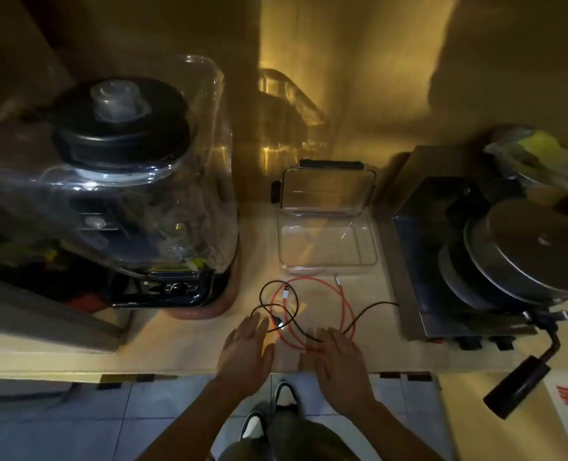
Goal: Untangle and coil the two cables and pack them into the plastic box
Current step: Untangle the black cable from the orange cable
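A red cable (345, 302) and a thin black cable (277, 306) lie crossed and looped over each other on the pale counter. Behind them stands a clear plastic box (327, 261), with its lid (325, 189) tipped up against the wall. My left hand (247, 347) hovers flat with fingers spread at the near left of the tangle, fingertips close to the black loop. My right hand (337, 357) is spread flat at the near right, its fingertips over the red cable's near bend. Neither hand holds anything.
A large blender (119, 181) under a clear cover fills the counter to the left. A metal appliance (469, 261) with stacked pans and a long dark handle (522, 380) stands to the right. The counter edge (176, 371) runs just below my hands.
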`<state>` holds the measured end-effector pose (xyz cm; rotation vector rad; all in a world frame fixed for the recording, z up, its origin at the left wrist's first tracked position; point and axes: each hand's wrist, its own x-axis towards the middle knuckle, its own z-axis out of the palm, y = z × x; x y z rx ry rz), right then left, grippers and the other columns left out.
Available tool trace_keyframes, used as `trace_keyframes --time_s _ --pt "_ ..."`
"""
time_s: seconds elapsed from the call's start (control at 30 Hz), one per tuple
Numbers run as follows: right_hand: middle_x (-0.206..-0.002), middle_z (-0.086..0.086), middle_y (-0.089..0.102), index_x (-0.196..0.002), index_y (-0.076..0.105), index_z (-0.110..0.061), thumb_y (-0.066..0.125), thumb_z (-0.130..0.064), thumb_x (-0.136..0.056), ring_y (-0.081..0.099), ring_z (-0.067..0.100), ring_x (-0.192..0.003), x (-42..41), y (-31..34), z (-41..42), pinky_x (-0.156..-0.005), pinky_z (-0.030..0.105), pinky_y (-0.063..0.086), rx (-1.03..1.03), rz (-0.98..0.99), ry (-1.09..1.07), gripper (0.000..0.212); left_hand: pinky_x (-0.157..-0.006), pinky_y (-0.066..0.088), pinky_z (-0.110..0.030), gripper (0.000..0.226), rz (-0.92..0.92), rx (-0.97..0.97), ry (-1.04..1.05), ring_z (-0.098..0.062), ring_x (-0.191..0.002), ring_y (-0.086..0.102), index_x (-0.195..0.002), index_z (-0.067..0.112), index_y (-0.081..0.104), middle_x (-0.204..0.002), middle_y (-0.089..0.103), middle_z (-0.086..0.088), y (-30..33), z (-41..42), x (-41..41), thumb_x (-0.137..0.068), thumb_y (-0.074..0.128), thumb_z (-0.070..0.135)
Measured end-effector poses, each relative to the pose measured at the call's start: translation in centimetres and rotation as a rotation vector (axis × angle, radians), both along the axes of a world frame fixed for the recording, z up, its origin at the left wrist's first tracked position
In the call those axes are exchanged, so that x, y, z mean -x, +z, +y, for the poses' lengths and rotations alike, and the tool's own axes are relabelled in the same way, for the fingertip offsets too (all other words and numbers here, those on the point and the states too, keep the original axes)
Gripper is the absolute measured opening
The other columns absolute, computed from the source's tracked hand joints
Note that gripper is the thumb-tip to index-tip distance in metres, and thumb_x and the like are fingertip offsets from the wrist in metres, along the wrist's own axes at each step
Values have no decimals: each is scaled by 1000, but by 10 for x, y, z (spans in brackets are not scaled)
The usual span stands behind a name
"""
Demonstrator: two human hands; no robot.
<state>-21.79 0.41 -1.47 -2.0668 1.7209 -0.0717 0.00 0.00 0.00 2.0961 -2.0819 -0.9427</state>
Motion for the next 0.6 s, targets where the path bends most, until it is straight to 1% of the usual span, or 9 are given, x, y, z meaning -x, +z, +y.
trace_keyframes --time_s 0.07,0.13,0.2,0.3,0.33,0.4,0.43,0.53,0.6 --pt "-140 15 55 -138 51 -10 35 -34 -88 49 35 -132 4 -2 -8 -109 49 36 -50 -44 14 57 -117 21 -35 76 -12 4 -18 -21 -148 21 -149 21 35 -161 26 -4 -6 -3 6 -85 12 55" --pt "-136 13 58 -134 54 -12 35 -35 -86 51 35 -130 9 -10 -16 -108 51 38 -74 -48 35 57 -117 22 -34 65 -45 -23 -20 -19 -148 22 -145 23 41 -160 28 -3 -10 -3 10 -92 18 52" --pt "-140 10 55 -135 54 -17 30 -39 -86 47 31 -134 12 -20 -23 -111 50 36 -112 -31 70 59 -118 22 -35 58 -52 -36 -5 -18 -147 22 -142 25 45 -159 29 -2 -18 -5 13 -94 24 50" --pt "-139 11 56 -129 60 -16 27 -39 -85 46 31 -135 19 -34 -33 -114 48 33 -131 -36 133 60 -117 25 -37 68 -56 -71 24 -18 -146 25 -137 28 50 -158 31 -1 -25 -9 16 -89 14 59" --pt "-139 12 56 -126 62 -14 25 -40 -85 46 31 -135 20 -36 -37 -115 48 31 -144 -32 148 61 -117 25 -37 69 -50 -76 32 -18 -146 27 -137 29 51 -158 32 0 -26 -11 16 -88 14 60" --pt "-135 11 60 -119 67 -15 25 -40 -83 47 30 -133 21 -38 -41 -116 47 30 -165 -24 185 61 -117 26 -36 57 -44 -106 48 -16 -144 30 -135 30 53 -155 36 2 -28 -11 18 -92 25 56" --pt "-130 9 63 -115 69 -16 27 -39 -83 51 29 -130 22 -40 -42 -115 47 32 -155 -40 191 58 -116 26 -35 52 -40 -113 65 -15 -142 32 -132 30 55 -153 39 3 -30 -9 18 -93 30 53" --pt "-112 2 67 -104 72 -18 35 -35 -81 58 23 -114 28 -44 -48 -108 44 39 -121 -81 209 47 -114 29 -34 50 -33 -135 100 -12 -139 36 -121 32 61 -146 47 7 -34 -4 18 -89 29 56" --pt "-111 0 67 -103 72 -19 35 -37 -82 57 20 -113 30 -44 -50 -108 42 37 -109 -73 236 47 -115 27 -34 42 -32 -132 95 -13 -140 33 -122 33 60 -148 44 7 -37 -3 16 -92 37 51"
